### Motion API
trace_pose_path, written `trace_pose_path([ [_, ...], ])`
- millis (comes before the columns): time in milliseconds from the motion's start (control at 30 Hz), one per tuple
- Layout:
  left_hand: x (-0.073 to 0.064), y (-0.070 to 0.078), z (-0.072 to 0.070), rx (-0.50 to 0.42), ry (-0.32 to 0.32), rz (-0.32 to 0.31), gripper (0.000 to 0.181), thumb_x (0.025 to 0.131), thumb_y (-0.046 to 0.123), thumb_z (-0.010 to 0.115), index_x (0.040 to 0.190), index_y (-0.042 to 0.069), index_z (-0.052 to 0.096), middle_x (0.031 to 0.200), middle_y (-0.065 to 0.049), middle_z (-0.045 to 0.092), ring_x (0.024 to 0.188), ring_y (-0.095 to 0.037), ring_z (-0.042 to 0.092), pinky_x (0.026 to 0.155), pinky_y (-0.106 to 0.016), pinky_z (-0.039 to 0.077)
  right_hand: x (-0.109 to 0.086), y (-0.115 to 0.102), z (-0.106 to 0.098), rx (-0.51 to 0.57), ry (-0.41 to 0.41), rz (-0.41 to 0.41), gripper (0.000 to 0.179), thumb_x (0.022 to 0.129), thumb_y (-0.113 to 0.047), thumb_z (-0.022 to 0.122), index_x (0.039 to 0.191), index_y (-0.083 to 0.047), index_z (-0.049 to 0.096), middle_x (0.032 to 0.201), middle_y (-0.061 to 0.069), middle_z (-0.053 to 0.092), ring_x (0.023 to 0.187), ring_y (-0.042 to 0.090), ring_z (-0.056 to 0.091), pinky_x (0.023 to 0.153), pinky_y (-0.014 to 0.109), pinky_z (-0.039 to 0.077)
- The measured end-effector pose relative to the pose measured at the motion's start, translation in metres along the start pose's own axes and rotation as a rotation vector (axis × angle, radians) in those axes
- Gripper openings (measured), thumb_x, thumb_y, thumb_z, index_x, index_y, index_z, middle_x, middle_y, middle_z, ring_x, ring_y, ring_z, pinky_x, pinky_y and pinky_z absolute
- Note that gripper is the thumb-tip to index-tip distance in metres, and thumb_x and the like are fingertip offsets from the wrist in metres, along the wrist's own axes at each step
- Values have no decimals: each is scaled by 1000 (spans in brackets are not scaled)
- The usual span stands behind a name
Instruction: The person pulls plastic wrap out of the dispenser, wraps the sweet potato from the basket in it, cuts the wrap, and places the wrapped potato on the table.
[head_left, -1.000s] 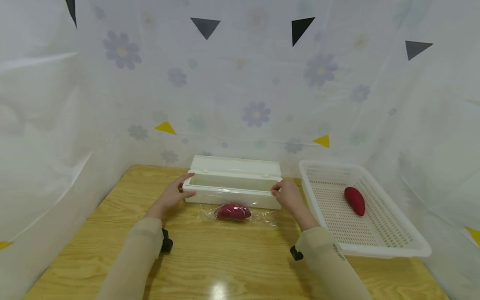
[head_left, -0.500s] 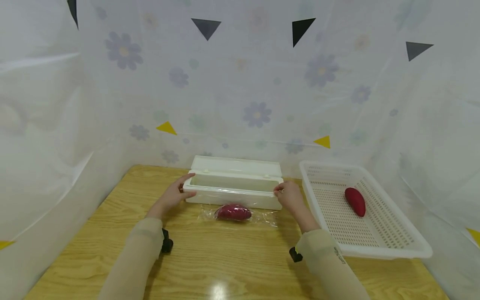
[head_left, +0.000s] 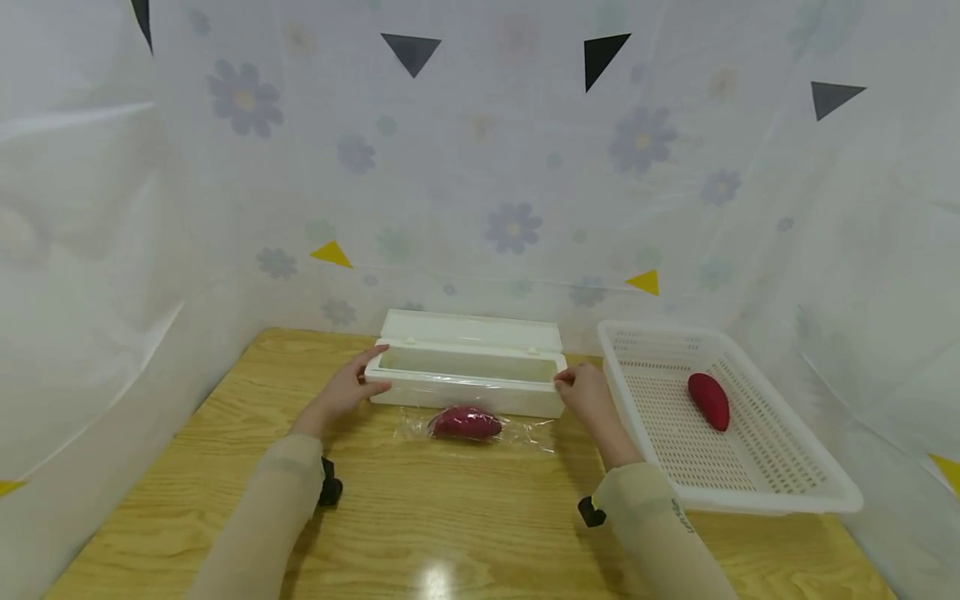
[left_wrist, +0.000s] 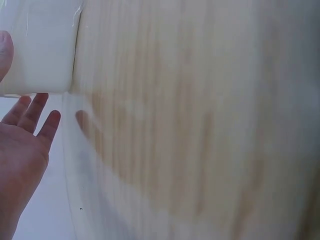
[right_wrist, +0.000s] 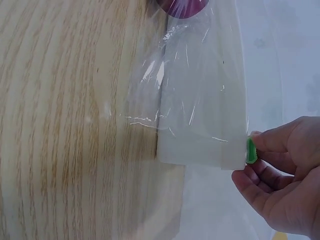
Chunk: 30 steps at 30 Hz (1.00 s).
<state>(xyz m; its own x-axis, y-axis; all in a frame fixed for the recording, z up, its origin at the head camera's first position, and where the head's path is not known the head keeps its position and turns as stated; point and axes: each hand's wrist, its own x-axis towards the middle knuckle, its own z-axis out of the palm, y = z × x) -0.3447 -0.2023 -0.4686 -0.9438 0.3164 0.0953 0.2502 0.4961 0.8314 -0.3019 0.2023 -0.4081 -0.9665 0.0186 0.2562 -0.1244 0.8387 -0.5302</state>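
A long white cling film dispenser box (head_left: 427, 393) stands on the table with its lid (head_left: 472, 330) raised at the back. My left hand (head_left: 340, 393) grips its left end, the thumb on the front and the other fingers at the end. With my right hand (head_left: 588, 393) I pinch a small green slide cutter (right_wrist: 251, 151) at the right end of the box's top front edge. Clear film (right_wrist: 145, 95) hangs down the front to a purple-red sweet potato (head_left: 467, 423), which lies wrapped in it before the box.
A white perforated basket (head_left: 772, 502) stands to the right, close to my right forearm. Inside it lies another red sweet potato (head_left: 708, 402). Behind the wooden table (head_left: 450, 517) hangs a flower-patterned sheet (head_left: 480, 167).
My right hand has slid a little to the right along the box's front edge, out to its right corner. The left hand, the box and the wrapped sweet potato have stayed put.
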Motion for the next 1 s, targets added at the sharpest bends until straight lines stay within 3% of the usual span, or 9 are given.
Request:
trace_pose_path([
  [100,-1,2,1,18,-8,18,74,90,36,63,151,25,21,157,-14,13,131,-42,34,97,-54,40,-2,1,0,2,-11,3,12,86,-7,65,91,2,71,94,19,65,86,31,60,76,41,52],
  [167,-1,3,0,11,-15,19,74,91,36,62,151,25,20,157,-13,11,137,-45,23,102,-58,34,-4,1,-1,-4,-25,-11,16,85,-9,66,96,2,70,97,19,63,88,31,59,77,42,51],
  [233,-2,5,-1,9,-23,13,75,91,36,62,151,25,19,158,-13,10,137,-47,21,102,-60,33,-4,0,-1,-16,-47,-26,22,84,-13,69,101,1,70,101,19,61,91,31,57,78,44,50],
  [400,-3,10,-4,39,-29,-2,76,90,37,62,151,23,20,157,-14,11,137,-47,20,101,-62,32,-3,2,4,-20,-84,-42,33,80,-18,74,109,-3,67,111,22,56,101,37,54,86,49,46],
  [633,-10,24,-5,73,-28,45,73,93,29,61,151,12,20,155,-21,15,136,-49,18,102,-64,27,0,7,14,10,-57,-4,25,78,-13,76,102,-8,69,116,22,51,114,41,45,92,51,42],
  [733,-10,22,-5,70,-29,42,73,93,29,60,151,12,20,155,-21,15,136,-49,19,103,-64,26,-3,6,13,15,-51,-1,24,79,-14,76,102,-8,70,113,20,51,112,39,45,91,50,42],
  [767,-7,15,-5,78,-27,45,73,92,32,61,151,14,20,155,-19,15,137,-48,20,104,-64,26,-3,6,13,13,-46,-5,24,79,-14,76,101,-8,70,112,19,52,111,38,45,90,50,42],
  [1000,-8,13,-7,114,-10,35,73,92,38,60,151,17,23,155,-17,18,135,-45,25,103,-62,28,-5,5,12,15,-14,-42,22,78,-14,77,99,-8,71,109,18,54,109,36,47,90,49,42],
])
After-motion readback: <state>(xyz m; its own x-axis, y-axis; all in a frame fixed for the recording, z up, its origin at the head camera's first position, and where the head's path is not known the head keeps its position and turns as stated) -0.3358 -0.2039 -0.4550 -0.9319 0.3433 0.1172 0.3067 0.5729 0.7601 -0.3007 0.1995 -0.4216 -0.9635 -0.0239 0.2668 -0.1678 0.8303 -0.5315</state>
